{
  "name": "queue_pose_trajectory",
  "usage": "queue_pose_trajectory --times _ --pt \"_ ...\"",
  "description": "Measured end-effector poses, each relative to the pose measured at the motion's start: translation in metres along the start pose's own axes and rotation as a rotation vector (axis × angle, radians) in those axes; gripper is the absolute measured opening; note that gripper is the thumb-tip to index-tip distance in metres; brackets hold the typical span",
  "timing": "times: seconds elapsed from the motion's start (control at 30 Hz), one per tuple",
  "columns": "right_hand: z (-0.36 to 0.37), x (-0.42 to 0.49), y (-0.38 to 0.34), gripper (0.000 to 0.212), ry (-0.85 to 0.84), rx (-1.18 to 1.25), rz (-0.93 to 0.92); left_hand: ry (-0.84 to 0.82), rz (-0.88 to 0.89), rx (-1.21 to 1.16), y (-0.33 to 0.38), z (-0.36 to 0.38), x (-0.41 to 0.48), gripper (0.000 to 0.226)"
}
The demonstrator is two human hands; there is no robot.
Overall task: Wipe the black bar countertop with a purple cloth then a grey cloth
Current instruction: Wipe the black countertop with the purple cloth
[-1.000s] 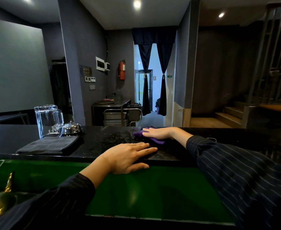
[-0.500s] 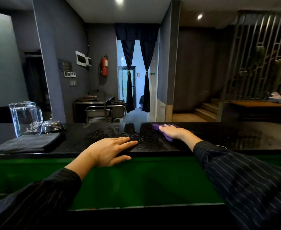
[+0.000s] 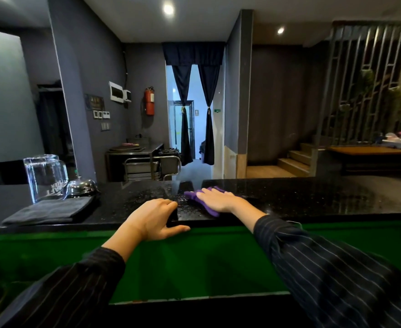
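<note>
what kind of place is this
Most likely a bar or restaurant, seen from behind the counter: a long black bar top, a glass beer pitcher beside a service bell, and a steel kitchen cart further back.

One head-worn wide-angle view looks forward and down, close over the countertop [image 3: 313,200].

folded cloth [image 3: 50,210] on countertop [image 3: 313,197] left, glass mug [image 3: 44,177] and bell [image 3: 82,187] behind it
</note>
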State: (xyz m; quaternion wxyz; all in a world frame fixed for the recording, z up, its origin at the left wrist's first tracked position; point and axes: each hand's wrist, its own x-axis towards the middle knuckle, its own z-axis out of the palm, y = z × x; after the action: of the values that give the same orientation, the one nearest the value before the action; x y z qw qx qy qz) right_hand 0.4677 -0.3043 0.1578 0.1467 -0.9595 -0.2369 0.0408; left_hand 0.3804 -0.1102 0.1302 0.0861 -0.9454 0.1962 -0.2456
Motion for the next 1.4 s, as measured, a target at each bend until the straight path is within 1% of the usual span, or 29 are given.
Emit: queue_pose_trajectory --times 0.13,0.2,0.27,0.3,0.37,0.47,0.53,0.6,0.73,0.8,0.93,1.03,1.1,1.3,1.4 --pt "-0.009 0.004 0.032 0.056 0.036 -0.022 0.086 0.009 -0.022 -0.027 0.002 0.0 -0.002 0.077" --pt "-0.007 0.012 0.035 0.062 0.057 -0.061 0.157 0.023 -0.035 -0.019 0.002 -0.002 -0.001 0.078" --pt "-0.003 0.021 0.029 0.062 0.045 -0.08 0.194 0.042 -0.05 0.022 0.001 -0.003 0.0 0.082" --pt "0.001 0.025 0.023 0.06 0.032 -0.084 0.184 0.051 -0.059 0.042 0.002 -0.002 0.0 0.085" --pt "0.008 0.03 0.001 0.06 0.006 -0.097 0.109 0.069 -0.079 0.071 0.001 -0.002 0.0 0.09" --pt "0.017 0.025 -0.031 0.06 -0.062 -0.137 -0.078 0.077 -0.099 0.054 0.002 -0.003 0.0 0.093" --pt "0.019 0.02 -0.031 0.056 -0.112 -0.125 -0.154 0.075 -0.106 0.033 0.004 -0.005 -0.001 0.094" --pt "0.013 0.013 -0.011 0.06 -0.12 -0.088 -0.164 0.064 -0.131 0.023 0.003 -0.006 -0.001 0.096" --pt "-0.004 0.006 0.04 0.061 -0.093 -0.049 -0.049 0.048 -0.16 0.022 0.002 -0.003 -0.002 0.095" --pt "-0.01 0.003 0.049 0.058 -0.072 -0.031 0.0 0.052 -0.153 0.032 0.001 -0.002 -0.001 0.093" --pt "-0.005 0.007 0.03 0.061 -0.047 -0.072 0.046 0.056 -0.15 0.048 0.002 -0.002 -0.001 0.091" --pt "-0.003 0.01 0.017 0.06 -0.088 -0.039 -0.023 0.054 -0.157 0.046 0.003 -0.002 -0.001 0.092" --pt "-0.007 0.014 0.02 0.057 -0.114 0.026 -0.025 0.042 -0.165 0.038 0.002 -0.002 -0.002 0.09" --pt "-0.004 0.043 0.029 0.066 -0.008 -0.039 0.137 0.065 -0.151 0.032 -0.002 0.004 -0.002 0.081" --pt "0.003 0.066 0.019 0.062 -0.006 -0.074 0.155 0.091 -0.124 0.043 -0.003 0.005 -0.002 0.079"
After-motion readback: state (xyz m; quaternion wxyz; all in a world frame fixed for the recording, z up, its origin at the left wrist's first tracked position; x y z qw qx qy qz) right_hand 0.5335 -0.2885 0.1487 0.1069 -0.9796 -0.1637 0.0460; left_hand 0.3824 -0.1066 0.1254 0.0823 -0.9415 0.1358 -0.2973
